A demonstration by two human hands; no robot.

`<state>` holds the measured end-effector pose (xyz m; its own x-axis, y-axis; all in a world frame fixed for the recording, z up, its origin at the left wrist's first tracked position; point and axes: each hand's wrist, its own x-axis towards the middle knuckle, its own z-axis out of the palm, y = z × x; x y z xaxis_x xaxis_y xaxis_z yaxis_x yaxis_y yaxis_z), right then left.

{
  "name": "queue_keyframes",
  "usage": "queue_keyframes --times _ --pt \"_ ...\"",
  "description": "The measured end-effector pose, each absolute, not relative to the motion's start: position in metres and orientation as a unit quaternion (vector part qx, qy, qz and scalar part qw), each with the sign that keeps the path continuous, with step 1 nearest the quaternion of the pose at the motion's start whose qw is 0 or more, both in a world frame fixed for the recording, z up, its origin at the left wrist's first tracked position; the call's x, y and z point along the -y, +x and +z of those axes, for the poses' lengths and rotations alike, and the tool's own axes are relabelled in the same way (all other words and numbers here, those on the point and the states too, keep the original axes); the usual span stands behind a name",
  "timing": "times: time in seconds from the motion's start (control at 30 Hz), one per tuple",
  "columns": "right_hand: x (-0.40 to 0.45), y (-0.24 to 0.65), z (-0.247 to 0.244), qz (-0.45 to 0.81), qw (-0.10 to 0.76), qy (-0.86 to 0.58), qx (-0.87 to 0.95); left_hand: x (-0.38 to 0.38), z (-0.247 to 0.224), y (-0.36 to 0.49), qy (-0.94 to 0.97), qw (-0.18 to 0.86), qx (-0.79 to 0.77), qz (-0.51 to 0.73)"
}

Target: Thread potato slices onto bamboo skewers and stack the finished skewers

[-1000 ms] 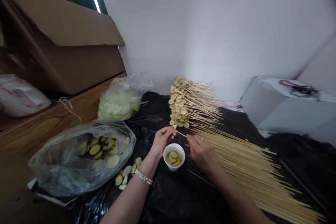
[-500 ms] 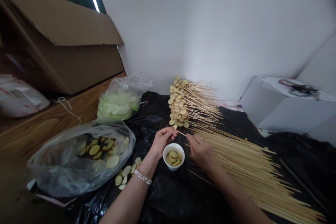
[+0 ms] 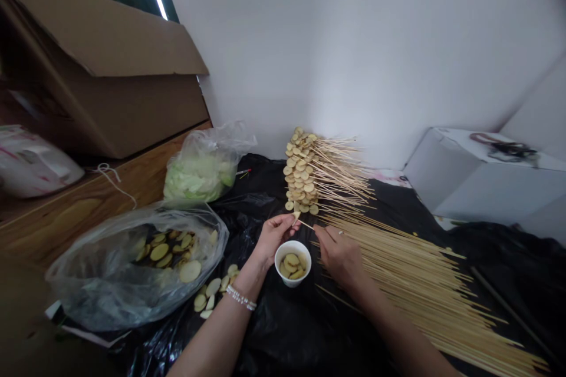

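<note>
Just above a white cup (image 3: pixel 292 283) of potato slices, my left hand (image 3: pixel 275 237) pinches a pale potato slice (image 3: pixel 296 215). My right hand (image 3: pixel 338 252) is closed on a thin wooden skewer (image 3: pixel 306 224), whose far end meets the slice. Behind them stands a pile of skewered potato slices (image 3: pixel 302 171), its sticks pointing right. Many bare skewers (image 3: pixel 424 283) lie to the right, partly under my right forearm. Loose slices (image 3: pixel 213 287) rest on the black plastic sheet (image 3: pixel 283 330) beside my left wrist.
At the left lies an open clear bag (image 3: pixel 110 283) with more slices. Behind it is a bag of cut pale-green vegetable (image 3: pixel 198 177). A large cardboard box (image 3: pixel 132 106) fills the back left; a white box (image 3: pixel 469 171) is at the right, near the wall (image 3: pixel 354 59).
The slice in my left hand has shifted and tilted very slightly at the skewer's end. Both hands are otherwise in nearly the same place.
</note>
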<state>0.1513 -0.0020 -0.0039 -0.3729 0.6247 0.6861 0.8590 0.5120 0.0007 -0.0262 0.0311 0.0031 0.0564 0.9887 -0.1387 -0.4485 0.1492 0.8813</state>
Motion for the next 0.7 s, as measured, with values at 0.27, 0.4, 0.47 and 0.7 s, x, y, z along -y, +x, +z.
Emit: queue_keyframes --times 0.27,0.4,0.47,0.7 --pt "0.001 0.1501 -0.011 -0.16 0.334 -0.462 0.806 -0.031 0.0012 -0.0251 0.38 0.629 -0.408 0.541" --pt "-0.0001 0.1492 -0.0136 -0.14 0.33 -0.466 0.809 -0.0317 -0.0009 -0.0254 0.394 0.628 -0.412 0.53" --pt "-0.0009 0.1494 -0.0129 -0.135 0.323 -0.467 0.812 -0.0327 -0.0018 -0.0263 0.399 0.623 -0.411 0.532" --pt "-0.0015 0.1523 -0.0086 -0.141 0.305 -0.472 0.815 -0.0358 -0.0018 -0.0307 0.377 0.611 -0.402 0.569"
